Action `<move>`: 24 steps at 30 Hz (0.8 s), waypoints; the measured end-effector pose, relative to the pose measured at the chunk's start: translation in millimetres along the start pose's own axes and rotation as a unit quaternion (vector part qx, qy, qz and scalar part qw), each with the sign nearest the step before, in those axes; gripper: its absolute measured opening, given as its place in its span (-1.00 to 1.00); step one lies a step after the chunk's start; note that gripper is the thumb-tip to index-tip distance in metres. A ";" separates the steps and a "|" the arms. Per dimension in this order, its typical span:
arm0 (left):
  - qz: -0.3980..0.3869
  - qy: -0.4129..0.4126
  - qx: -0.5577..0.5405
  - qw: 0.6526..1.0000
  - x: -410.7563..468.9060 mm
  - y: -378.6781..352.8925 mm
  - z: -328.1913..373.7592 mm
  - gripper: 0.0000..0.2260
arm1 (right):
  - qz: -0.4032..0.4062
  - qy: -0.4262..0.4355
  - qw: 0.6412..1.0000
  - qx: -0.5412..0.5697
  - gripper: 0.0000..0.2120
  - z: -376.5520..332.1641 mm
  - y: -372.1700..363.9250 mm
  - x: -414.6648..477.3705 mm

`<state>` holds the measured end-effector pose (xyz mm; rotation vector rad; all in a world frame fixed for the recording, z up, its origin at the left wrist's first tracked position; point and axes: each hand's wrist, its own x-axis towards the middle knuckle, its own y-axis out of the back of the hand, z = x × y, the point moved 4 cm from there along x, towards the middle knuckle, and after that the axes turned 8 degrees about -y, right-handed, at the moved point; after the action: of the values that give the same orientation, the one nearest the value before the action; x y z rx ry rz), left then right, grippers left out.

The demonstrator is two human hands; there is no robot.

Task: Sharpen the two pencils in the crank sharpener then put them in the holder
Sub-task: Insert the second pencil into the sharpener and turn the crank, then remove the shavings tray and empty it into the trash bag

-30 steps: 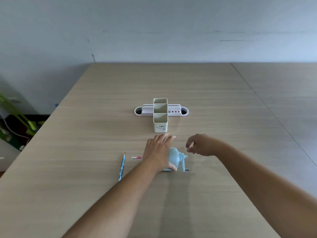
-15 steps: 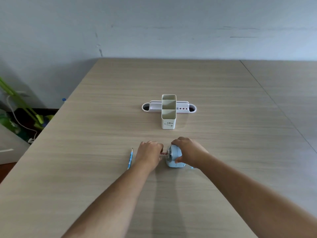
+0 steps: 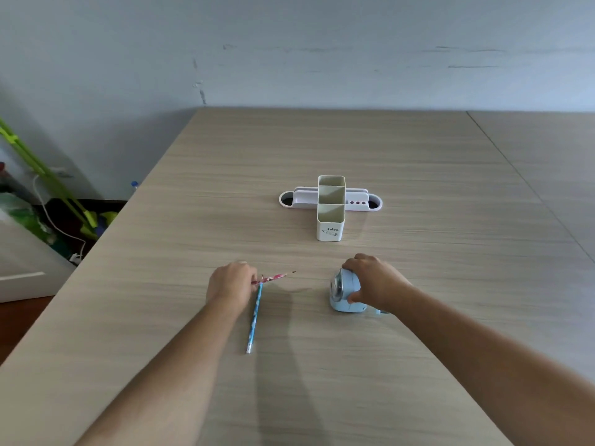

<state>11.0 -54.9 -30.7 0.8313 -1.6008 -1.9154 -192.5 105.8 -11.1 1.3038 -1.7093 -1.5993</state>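
My left hand (image 3: 232, 283) grips a pink patterned pencil (image 3: 274, 277), its sharp dark tip pointing right towards the sharpener, a gap away from it. A blue pencil (image 3: 255, 318) lies on the table just right of that hand, running towards me. My right hand (image 3: 373, 280) is wrapped over the top and right side of the light blue crank sharpener (image 3: 342, 291); the crank is mostly hidden behind the hand. The cream and white holder (image 3: 330, 217), with upright square compartments, stands further back at the table's middle.
The wooden table (image 3: 418, 175) stretches to a grey wall; a seam runs along its right side. Off the left edge lie green clutter, a white cable (image 3: 48, 214) and a white cabinet (image 3: 22, 268).
My left hand has drawn the pink pencil out of the sharpener and moved left with it. My right hand stays on the sharpener. The camera view has shifted closer.
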 end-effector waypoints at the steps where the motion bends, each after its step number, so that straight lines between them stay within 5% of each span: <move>1: -0.001 0.012 -0.030 0.999 -1.3 -0.5 5.7 -0.94 | 0.000 -0.002 1.000 0.004 -0.38 0.2 0.3 -0.2; 10: -0.058 0.177 -0.250 0.950 -17.3 -39.9 31.4 -0.68 | -0.004 0.000 1.000 0.020 -0.38 -6.8 -0.8 2.3; 20: -0.066 0.210 -0.235 0.947 -20.1 -55.7 31.3 -0.64 | 0.006 0.003 0.999 0.043 -0.39 -3.2 -4.1 3.6; 24: -0.002 0.193 -0.250 0.949 -12.4 -34.0 26.7 -0.75 | -0.002 0.006 0.999 0.039 -0.38 -4.4 -3.4 4.1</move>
<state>0.2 -21.8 -59.3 0.9092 -0.8329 -1.8903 -189.6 100.5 -14.4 1.3506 -1.7800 -1.5377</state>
